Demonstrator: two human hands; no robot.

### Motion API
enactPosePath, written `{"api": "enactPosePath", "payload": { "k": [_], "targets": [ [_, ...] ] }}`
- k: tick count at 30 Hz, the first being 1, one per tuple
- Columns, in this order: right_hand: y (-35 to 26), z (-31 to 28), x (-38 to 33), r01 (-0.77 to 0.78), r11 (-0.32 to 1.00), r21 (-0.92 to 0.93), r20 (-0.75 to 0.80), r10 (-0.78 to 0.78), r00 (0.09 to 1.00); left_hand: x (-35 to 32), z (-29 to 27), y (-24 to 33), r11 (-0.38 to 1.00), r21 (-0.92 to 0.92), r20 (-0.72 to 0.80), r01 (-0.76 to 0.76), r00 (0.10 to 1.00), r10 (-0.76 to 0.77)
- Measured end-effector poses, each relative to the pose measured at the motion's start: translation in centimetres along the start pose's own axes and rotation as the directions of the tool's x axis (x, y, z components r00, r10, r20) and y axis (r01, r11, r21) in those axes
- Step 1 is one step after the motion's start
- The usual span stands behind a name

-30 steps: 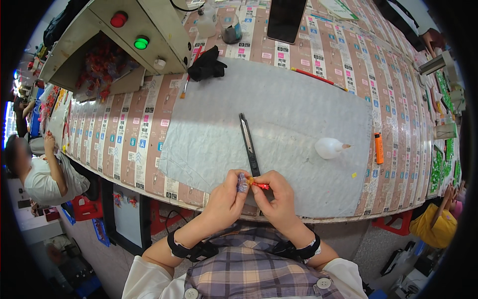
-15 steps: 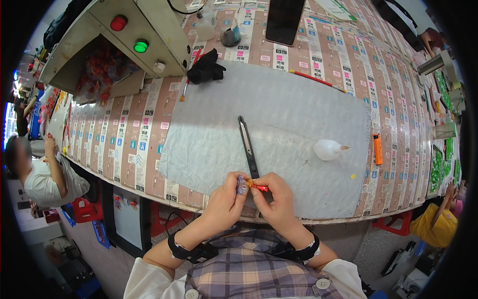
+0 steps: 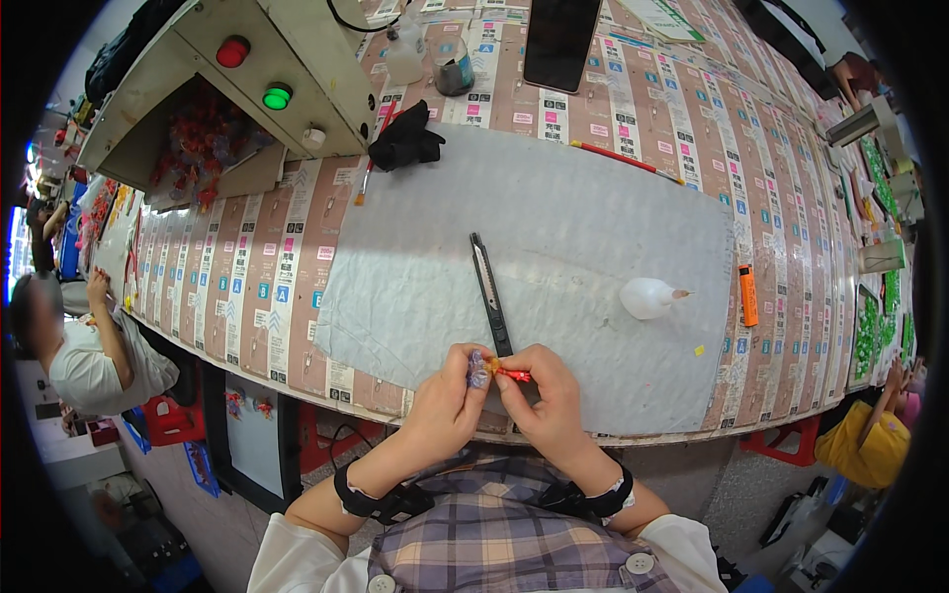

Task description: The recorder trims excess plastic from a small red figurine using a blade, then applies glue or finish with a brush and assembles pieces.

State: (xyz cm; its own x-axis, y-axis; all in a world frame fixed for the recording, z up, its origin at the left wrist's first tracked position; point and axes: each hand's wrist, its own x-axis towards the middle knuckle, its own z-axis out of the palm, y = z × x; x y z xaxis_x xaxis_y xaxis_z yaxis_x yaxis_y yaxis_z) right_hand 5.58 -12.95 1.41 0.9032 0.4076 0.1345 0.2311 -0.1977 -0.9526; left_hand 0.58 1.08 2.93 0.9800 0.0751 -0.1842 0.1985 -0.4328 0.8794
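One long table (image 3: 259,247) with a patterned covering fills most of the view; take a clock face centred on its grey sheet. At 10 o'clock, beyond that sheet, stands a pale metal box (image 3: 301,61). The grey sheet (image 3: 583,247) comes next in size, and then a heap of red and purplish pieces (image 3: 198,148) inside the box's opening. At 6 o'clock the left hand (image 3: 440,403) and right hand (image 3: 544,403) meet over the sheet's near edge, fingers bent and thumbs pressed inward. A black phone-like slab (image 3: 561,44) is at 12. The utility knife (image 3: 489,296) points toward 11, its lower end just beyond the fingertips. A black cloth (image 3: 405,140) is bunched between 10 and 11, and a white bottle (image 3: 647,297) sits at 3, near an orange oblong object (image 3: 748,296) farther out. Smallest is a purple, yellow and red piece (image 3: 493,367) at 6 o'clock, pinched in both hands: purple end at the left fingertips, red end at the right.
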Motion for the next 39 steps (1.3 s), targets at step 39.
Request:
{"api": "enactPosePath", "payload": {
  "k": [39],
  "targets": [
    [0.0,0.2,-0.4,-0.047,0.999,-0.020,-0.012,0.047,0.999,-0.2,0.2,-0.4,0.998,0.021,0.060,0.066,0.996,-0.067]
  ]
}}
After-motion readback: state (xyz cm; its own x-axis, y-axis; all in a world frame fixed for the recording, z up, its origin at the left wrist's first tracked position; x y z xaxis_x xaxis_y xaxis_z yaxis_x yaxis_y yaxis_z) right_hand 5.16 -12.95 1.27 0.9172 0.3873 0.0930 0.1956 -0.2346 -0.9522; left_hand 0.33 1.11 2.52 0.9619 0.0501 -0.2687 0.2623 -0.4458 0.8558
